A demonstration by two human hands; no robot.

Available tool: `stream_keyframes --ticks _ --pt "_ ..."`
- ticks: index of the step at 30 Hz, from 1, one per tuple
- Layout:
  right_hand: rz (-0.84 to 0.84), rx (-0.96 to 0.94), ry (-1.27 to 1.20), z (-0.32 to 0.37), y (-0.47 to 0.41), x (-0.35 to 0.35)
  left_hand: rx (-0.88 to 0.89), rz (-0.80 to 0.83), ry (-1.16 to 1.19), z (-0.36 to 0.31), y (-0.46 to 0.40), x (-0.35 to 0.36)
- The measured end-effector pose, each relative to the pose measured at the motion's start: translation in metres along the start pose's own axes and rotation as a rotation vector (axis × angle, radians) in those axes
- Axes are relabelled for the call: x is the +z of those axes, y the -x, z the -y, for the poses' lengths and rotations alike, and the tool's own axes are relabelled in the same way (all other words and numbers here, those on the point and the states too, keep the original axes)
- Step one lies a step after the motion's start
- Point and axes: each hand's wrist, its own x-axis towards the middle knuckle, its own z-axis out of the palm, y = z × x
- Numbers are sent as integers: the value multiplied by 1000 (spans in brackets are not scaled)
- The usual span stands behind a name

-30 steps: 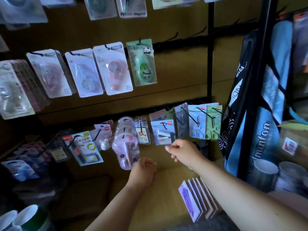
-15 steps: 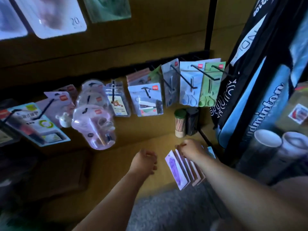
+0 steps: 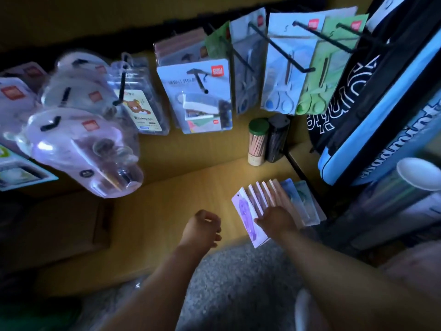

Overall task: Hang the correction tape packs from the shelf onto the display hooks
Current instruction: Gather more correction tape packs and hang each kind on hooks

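Your right hand rests on the fanned row of flat carded correction tape packs, which stands on edge on the pale wooden shelf, near its front right corner. Its fingers reach down among the front cards, just behind the purple-printed front pack; whether that grip has closed on a pack, you cannot tell, since the back of the hand hides the fingertips. Your left hand hovers over the shelf just left of the row, its grip loosely curled and holding nothing.

Behind the row, against the back panel, a clear tube of wooden sticks with a green lid stands upright, touching a dark tube on its right. Above them black wire display hooks carry blue and green carded scissors, a blue carded stapler pack and clear bear-printed sleeves. A clear lilac blister pack hangs at the left. A blue and black badminton bag hangs at the right.
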Motion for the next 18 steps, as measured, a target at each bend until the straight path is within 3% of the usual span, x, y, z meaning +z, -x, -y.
stream_keyframes --ticks 6,10,15,18 --pt "-61 20 156 2 0 19 -46 29 39 16 -14 7" --pt "-66 35 76 12 -2 19 -69 27 42 27 -23 11" --pt "63 45 -396 31 0 7 -118 -42 -40 32 -31 12" --pt "103 -16 -682 39 12 0 -198 -10 200 35 -30 17"
